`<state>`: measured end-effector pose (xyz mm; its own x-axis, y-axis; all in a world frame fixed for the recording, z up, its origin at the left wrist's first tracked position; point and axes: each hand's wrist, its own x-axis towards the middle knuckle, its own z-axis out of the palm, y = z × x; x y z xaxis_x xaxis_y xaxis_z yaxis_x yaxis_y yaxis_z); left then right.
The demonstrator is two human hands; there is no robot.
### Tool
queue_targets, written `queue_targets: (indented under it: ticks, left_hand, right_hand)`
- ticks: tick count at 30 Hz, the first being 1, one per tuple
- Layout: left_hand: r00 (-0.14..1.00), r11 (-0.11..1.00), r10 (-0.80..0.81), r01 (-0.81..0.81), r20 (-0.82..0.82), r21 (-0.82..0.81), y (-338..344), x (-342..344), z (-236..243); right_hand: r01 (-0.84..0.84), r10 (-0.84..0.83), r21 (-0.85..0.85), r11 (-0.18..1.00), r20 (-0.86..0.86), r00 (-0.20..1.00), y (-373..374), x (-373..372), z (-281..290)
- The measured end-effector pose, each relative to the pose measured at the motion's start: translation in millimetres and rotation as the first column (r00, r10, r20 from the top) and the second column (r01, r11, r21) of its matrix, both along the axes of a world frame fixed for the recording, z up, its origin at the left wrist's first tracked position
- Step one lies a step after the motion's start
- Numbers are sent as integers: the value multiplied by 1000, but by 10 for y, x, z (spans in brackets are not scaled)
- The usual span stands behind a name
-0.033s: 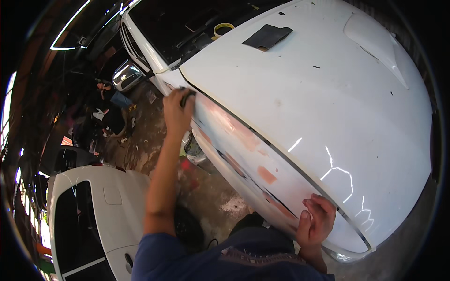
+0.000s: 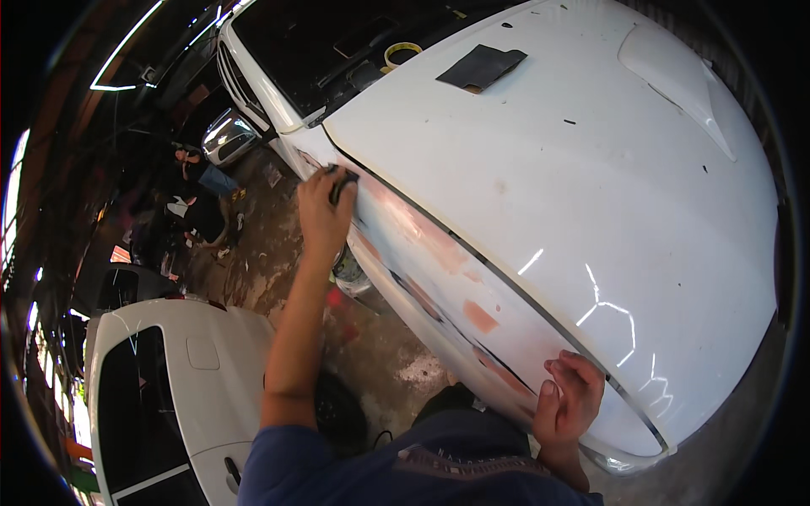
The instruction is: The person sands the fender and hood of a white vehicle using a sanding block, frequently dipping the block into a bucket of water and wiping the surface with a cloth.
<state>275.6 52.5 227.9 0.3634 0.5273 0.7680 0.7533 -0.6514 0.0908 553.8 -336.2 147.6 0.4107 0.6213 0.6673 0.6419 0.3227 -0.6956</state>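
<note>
Pressing a dark pad against the white fender, left hand fingers are grasping it; right hand, fingers curled, is gripping the fender edge. Uneven pressure may gouge the filler patches.

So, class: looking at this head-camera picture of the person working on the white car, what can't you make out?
- Dark pad under the left hand: mostly covered by the fingers, kind unclear.
- Right hand palm: hidden against the fender edge.
- Small figure on the floor: too small and dark.
- Second white car: cut off by the picture's rim.
</note>
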Motion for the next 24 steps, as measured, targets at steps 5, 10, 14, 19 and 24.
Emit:
queue_targets:
  ticks: [5, 10, 14, 19, 24]
  left_hand:
    - [998, 998, 49, -47, 42, -31, 154, -35, 177]
    - [998, 997, 31, -35, 55, 69, -203, 137, -98]
    - [995, 993, 72, -65, 66, -102, -5, 63, 219]
    - [998, 989, 48, -41, 49, -146, -395, 267, 86]
    - [1000, 996, 13, -12, 2, -87, -372, 212, 191]
  right_hand:
    - [13, -13, 5, 1000, 89, 996, 27, 13, 89]
    - [3, -4, 37, 999, 16, 1000, 25, 24, 37]
    - [-2, 1, 13, 1000, 80, 997, 30, 17, 98]
    - [-4, 3, 40, 999, 46, 999, 28, 24, 14]
    - [-38, 37, 26, 999, 38, 999, 14, 16, 41]
